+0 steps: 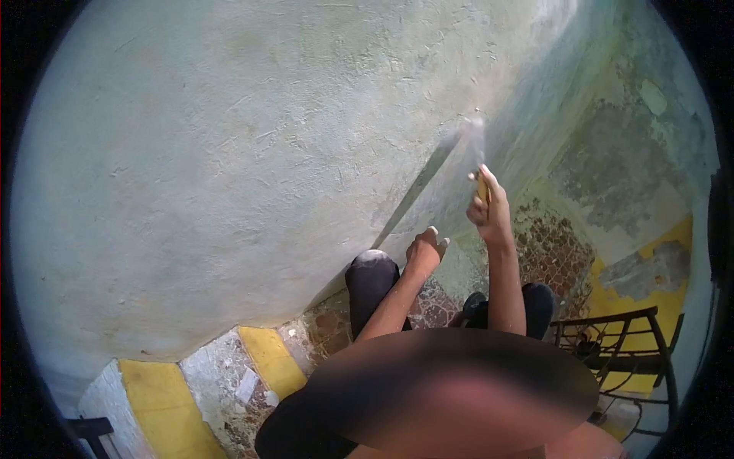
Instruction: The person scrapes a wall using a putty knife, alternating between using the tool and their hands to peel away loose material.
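My right hand (492,210) is closed around the yellowish handle of a scraper (482,186). Its pale blade, smeared by motion, points up at the rough grey-green wall (252,153), and the tip overlaps the wall surface in this view. A long dark shadow runs down the wall from near the blade. My left hand (425,251) is beside my bent knee, low by the wall, fingers loosely bent and apart with nothing visible in them. White dust covers the fingertips of both hands and the knee.
Yellow-and-white steps (273,359) with debris descend at lower left. Patterned floor tiles (552,249) lie beyond my right arm. A dark metal railing (619,344) stands at lower right. Bare patches mark the right-hand wall (612,164). A blurred oval covers the bottom centre.
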A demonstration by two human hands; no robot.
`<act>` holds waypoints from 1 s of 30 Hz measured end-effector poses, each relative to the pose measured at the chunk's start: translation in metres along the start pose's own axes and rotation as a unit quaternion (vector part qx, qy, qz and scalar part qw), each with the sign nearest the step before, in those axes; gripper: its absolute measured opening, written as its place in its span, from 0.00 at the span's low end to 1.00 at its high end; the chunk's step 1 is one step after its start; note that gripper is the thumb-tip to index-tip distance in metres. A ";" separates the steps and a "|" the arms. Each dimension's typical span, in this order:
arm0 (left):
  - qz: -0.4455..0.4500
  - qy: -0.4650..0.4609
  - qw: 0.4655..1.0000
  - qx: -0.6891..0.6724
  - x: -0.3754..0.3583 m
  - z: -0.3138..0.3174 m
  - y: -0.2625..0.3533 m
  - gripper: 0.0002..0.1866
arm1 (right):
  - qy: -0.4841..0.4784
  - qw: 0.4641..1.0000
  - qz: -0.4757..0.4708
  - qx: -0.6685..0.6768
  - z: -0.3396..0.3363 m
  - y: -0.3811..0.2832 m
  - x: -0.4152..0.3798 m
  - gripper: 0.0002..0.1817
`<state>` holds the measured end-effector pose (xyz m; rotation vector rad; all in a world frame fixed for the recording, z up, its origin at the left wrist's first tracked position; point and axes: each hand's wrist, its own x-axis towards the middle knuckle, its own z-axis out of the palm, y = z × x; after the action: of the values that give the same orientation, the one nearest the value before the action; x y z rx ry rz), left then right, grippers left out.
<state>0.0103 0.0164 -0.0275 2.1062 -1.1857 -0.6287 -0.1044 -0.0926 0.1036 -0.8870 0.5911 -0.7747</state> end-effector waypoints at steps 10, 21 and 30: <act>-0.041 -0.052 0.997 0.037 0.001 -0.002 0.003 0.25 | 0.079 0.994 -0.004 -0.074 -0.009 0.014 -0.010 0.20; -0.017 -0.017 0.999 0.022 -0.001 0.004 0.003 0.19 | 0.148 0.989 0.024 0.013 -0.084 0.045 -0.048 0.18; 0.016 0.006 1.000 0.008 -0.002 0.009 -0.002 0.23 | 0.023 0.996 0.014 -0.090 0.002 -0.021 0.007 0.20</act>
<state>0.0043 0.0167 -0.0354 2.0968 -1.2180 -0.5927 -0.1060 -0.1058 0.1210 -1.0262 0.7213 -0.7255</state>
